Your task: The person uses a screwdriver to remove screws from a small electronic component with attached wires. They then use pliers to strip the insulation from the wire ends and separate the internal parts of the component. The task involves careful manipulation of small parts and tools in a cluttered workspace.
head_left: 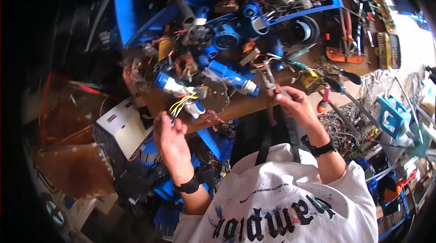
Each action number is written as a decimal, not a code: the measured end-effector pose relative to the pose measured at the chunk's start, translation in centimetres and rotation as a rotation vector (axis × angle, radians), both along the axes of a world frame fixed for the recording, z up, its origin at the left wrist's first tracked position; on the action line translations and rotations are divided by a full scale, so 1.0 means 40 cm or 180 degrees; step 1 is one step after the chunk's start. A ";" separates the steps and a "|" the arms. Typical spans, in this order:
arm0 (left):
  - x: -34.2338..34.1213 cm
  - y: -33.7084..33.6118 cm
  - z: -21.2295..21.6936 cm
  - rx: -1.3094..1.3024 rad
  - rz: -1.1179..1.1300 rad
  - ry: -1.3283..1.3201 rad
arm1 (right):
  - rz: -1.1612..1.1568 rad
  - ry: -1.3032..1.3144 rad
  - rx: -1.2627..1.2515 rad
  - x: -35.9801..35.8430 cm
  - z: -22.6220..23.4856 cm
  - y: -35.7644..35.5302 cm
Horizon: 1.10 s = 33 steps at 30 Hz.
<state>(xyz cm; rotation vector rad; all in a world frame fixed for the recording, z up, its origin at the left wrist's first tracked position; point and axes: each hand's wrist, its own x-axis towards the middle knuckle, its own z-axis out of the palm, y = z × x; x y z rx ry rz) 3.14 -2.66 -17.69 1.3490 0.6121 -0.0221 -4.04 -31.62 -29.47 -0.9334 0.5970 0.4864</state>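
My left hand point(171, 143) is closed at the near left edge of the workbench. Its fingertips pinch the end of a bundle of yellow wires point(183, 102), where a small dark part shows. The wires run up toward a blue and white plug point(171, 83) lying on the bench. My right hand point(297, 108) is wrapped around a pair of pliers point(269, 79), their jaws pointing away from me, apart from the wires. Between the hands lies a longer blue and white connector point(232, 77). A copper coil point(185, 65) sits beyond the plug.
Blue crates point(128, 18) of parts stand at the back. Screwdrivers point(350, 76), an orange clamp-like tool point(341, 55) and a brush point(383, 51) lie to the right. Tangled wires point(349, 129) and a light blue stool point(393, 116) are below right; a brown panel point(72, 170) leans at left.
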 end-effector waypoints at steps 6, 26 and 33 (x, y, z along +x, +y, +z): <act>-0.029 0.027 -0.013 0.0257 -0.0181 0.0026 | 0.0035 -0.0288 -0.1215 -0.071 -0.167 0.037; -0.022 -0.024 -0.021 -0.0367 -0.0051 0.0088 | -0.0567 -0.0262 0.0332 -0.108 -0.209 0.063; -0.037 -0.062 0.029 -0.0940 -0.0178 -0.0099 | -0.0102 -0.0743 0.0516 -0.043 0.001 0.056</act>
